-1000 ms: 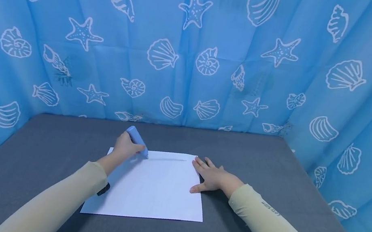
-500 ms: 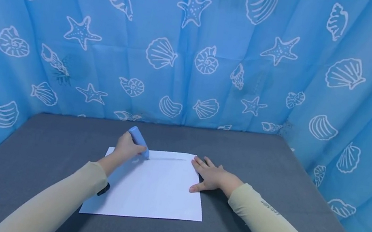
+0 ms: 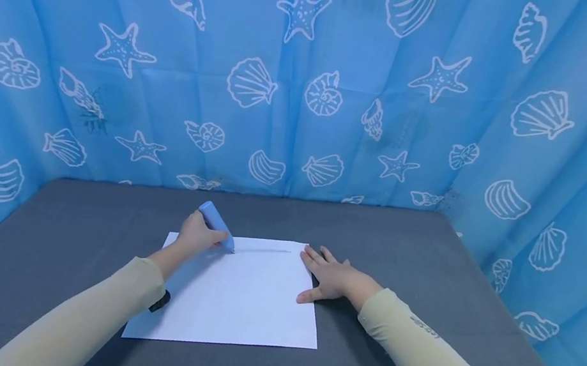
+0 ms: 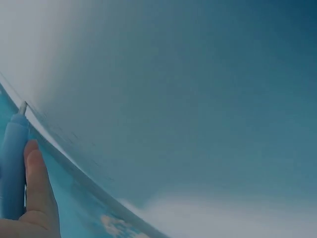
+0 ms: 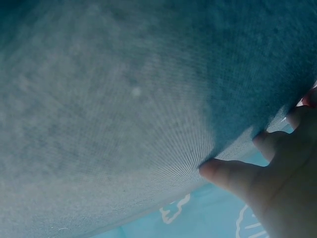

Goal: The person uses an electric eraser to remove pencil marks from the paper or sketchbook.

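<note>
The person's left hand (image 3: 195, 233) grips a thick blue pen (image 3: 216, 222) — fingers and thumb wrapped about its barrel — which leans with its tip at the white paper (image 3: 244, 304), near the far edge. A faint grey line (image 3: 273, 251) runs rightward from near the tip. The right hand (image 3: 332, 279) rests with fingers spread apart on the paper's right edge — thumb out toward the near side. The paper lies on a dark grey table (image 3: 388, 244) before a blue curtain (image 3: 294, 112).
</note>
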### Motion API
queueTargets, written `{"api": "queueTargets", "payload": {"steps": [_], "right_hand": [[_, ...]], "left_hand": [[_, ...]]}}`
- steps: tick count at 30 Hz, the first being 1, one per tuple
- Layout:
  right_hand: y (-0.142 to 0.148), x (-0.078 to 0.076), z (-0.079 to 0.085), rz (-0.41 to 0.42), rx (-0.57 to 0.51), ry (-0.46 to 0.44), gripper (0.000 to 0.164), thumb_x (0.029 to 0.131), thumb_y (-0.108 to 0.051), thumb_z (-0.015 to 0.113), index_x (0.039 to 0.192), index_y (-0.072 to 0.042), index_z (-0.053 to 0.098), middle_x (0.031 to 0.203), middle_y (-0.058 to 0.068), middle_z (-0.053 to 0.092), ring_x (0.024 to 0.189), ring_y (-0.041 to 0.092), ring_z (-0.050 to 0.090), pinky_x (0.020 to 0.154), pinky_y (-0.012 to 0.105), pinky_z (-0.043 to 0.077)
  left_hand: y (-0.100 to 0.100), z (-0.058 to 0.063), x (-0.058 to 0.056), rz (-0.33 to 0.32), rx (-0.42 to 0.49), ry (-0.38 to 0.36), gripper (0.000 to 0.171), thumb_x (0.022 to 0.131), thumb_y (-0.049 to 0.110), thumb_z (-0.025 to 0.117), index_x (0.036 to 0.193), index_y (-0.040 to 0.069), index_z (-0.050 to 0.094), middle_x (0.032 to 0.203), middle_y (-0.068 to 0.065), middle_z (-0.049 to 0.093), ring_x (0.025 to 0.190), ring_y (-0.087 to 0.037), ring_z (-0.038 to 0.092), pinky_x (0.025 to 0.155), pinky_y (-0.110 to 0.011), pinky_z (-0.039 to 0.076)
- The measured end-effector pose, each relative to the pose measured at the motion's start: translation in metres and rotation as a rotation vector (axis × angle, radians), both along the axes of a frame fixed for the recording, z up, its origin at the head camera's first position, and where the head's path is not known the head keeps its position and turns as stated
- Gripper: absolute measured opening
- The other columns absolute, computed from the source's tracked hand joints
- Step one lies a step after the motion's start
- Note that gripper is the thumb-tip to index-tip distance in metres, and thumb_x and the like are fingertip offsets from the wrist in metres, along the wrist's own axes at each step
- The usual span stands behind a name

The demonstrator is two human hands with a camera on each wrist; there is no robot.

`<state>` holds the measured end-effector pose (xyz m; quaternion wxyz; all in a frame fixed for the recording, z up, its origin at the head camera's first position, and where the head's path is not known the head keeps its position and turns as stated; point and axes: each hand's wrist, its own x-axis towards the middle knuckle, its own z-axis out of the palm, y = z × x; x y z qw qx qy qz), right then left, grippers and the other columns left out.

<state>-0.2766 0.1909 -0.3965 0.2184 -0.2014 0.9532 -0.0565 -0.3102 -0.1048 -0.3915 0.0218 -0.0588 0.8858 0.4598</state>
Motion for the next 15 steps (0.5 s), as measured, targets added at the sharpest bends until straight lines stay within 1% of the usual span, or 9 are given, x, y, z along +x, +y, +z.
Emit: {"api": "queueTargets", "payload": {"steps": [3,5,7,12,13,15], "right_hand": [[0.0010,-0.0001,0.0009,0.003,0.000,0.003,0.104,0.082,-0.063,0.063,0.157,-0.011,0.013,0.163,0.007,0.006,0.147,0.035,0.000,0.109,0.069,0.012],[0.0012,-0.0001,0.0010,0.005,-0.001,0.007,0.104,0.082,-0.063,0.063,0.157,-0.011,0.013,0.163,0.007,0.006,0.147,0.036,0.000,0.108,0.069,0.012],[0.0008,-0.0002,0.0005,0.007,-0.005,0.006,0.104,0.082,-0.063,0.063,0.157,-0.011,0.013,0.163,0.007,0.006,0.147,0.036,0.000,0.108,0.069,0.012],[-0.0006,-0.0003,-0.0011,0.008,0.008,0.002,0.104,0.082,-0.063,0.063,0.157,-0.012,0.012,0.163,0.006,0.005,0.147,0.035,-0.001,0.109,0.069,0.011],[-0.0010,-0.0005,-0.0015,0.008,0.011,0.003,0.104,0.083,-0.063,0.063,0.157,-0.012,0.011,0.163,0.006,0.004,0.147,0.035,-0.001,0.109,0.069,0.011],[-0.0024,-0.0009,-0.0020,0.012,0.007,0.002,0.104,0.083,-0.063,0.063,0.157,-0.012,0.011,0.163,0.006,0.004,0.147,0.035,-0.002,0.109,0.069,0.011]], "left_hand": [[0.0012,0.0010,-0.0008,-0.025,-0.002,0.008,0.058,0.086,0.014,0.069,0.129,-0.012,0.038,0.113,-0.029,0.056,0.093,-0.034,0.064,0.079,-0.039,0.055],[0.0003,0.0014,-0.0028,-0.010,-0.009,0.028,0.054,0.086,0.014,0.069,0.126,-0.010,0.040,0.110,-0.028,0.057,0.091,-0.034,0.064,0.078,-0.039,0.055],[-0.0008,0.0010,-0.0033,0.002,-0.010,0.027,0.052,0.086,0.014,0.069,0.124,-0.009,0.041,0.108,-0.027,0.058,0.089,-0.033,0.065,0.076,-0.039,0.055],[-0.0004,0.0000,0.0014,-0.023,-0.001,0.002,0.057,0.086,0.013,0.070,0.128,-0.011,0.039,0.115,-0.029,0.055,0.096,-0.035,0.063,0.079,-0.039,0.056],[-0.0007,0.0000,0.0018,-0.023,0.005,0.004,0.058,0.086,0.012,0.069,0.129,-0.011,0.038,0.116,-0.029,0.054,0.099,-0.036,0.062,0.081,-0.040,0.055],[-0.0017,0.0001,0.0016,0.000,0.008,0.016,0.055,0.087,0.012,0.068,0.128,-0.010,0.039,0.117,-0.029,0.054,0.101,-0.037,0.061,0.083,-0.041,0.054]]}}
